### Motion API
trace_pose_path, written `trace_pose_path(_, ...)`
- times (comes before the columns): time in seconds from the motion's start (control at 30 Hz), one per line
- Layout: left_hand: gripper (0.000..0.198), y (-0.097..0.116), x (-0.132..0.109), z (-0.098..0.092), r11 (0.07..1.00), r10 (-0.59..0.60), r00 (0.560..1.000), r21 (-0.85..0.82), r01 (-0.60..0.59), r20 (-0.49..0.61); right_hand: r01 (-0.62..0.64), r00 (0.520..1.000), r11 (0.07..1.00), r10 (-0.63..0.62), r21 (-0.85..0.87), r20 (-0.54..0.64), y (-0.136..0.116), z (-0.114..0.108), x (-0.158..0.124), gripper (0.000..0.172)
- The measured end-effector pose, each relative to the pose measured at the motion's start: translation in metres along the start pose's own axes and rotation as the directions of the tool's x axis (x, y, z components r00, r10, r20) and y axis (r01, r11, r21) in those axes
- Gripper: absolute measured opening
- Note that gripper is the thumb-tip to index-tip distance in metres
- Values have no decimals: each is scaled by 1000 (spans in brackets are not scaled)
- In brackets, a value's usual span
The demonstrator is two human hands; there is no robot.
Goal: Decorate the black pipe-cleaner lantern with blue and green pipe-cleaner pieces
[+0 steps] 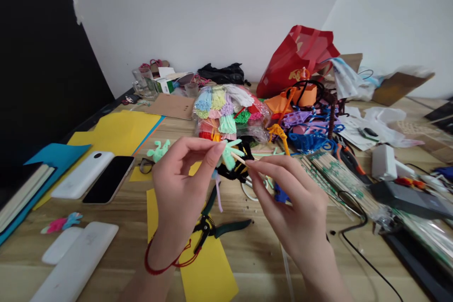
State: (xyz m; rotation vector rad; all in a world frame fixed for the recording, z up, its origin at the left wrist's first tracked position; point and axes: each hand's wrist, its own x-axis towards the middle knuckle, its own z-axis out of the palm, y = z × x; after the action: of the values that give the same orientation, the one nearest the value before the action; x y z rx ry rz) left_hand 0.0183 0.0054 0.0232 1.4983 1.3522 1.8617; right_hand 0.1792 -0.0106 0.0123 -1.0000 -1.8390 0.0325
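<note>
The left hand (182, 186) pinches a mint-green pipe-cleaner piece (230, 156) between thumb and forefinger, above the wooden table (256, 269). The right hand (292, 198) pinches a thin wooden stick (239, 159), its left end at the piece. Below, green-handled pruning shears (206, 228) lie partly on yellow paper (211, 271).

The one view looks out from the person's head, facing forward and down over a flat, brown wood-grain table (262, 264). Nearest to the camera, close to the middle, are the bare left hand (180, 184) and the bare right hand (297, 198), reaching in from about seven and five o'clock. Farther off, a plain white wall (212, 14) spans twelve o'clock, and a large, straight-edged black panel (35, 56) cuts in at ten. The field is wide, taking in the table from nine round to three o'clock
</note>
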Motion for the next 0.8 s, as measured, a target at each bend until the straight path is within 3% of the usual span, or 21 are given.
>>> trace_pose_path(0.13, 7, 1, -3, 1, 1000, 12, 1000, 15, -12, -2, 23, 999, 999, -25, -30, -49, -2, 1, 1, 18)
trace_pose_path(0.47, 9, 2, -10, 2, 996, 85, 995, 27, -84, -51, 73, 990, 997, -74, -11, -120, -2, 7, 1, 23)
trace_pose_path(0.8, 10, 4, -10, 2, 996, 76, 996, 49, -73, -57, 98, 982, 995, -96, -1, -162, -6, 7, 0, 20)
